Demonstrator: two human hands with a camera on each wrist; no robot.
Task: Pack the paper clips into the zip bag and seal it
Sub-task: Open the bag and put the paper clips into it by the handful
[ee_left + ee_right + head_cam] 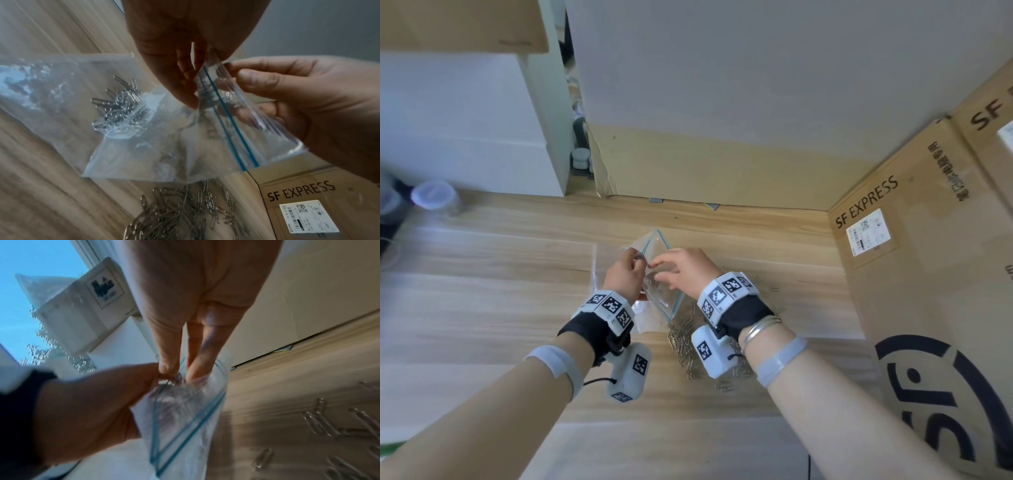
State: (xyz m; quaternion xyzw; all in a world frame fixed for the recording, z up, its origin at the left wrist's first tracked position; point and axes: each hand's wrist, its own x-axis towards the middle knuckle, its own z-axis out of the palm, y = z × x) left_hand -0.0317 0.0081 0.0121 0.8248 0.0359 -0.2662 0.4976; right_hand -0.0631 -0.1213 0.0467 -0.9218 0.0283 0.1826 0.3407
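A loose heap of paper clips (697, 346) lies on the wooden table (482, 308), nearest the person. Just beyond, the left hand (624, 274) pinches one lip of the clear zip bag (144, 129) (blue seal strips apart, mouth agape). The right hand (686, 270) has its fingers (197, 366) dipped inside the mouth. Some clips (121, 107) already sit in the bag. An SF Express carton (914, 240) stands to the right.
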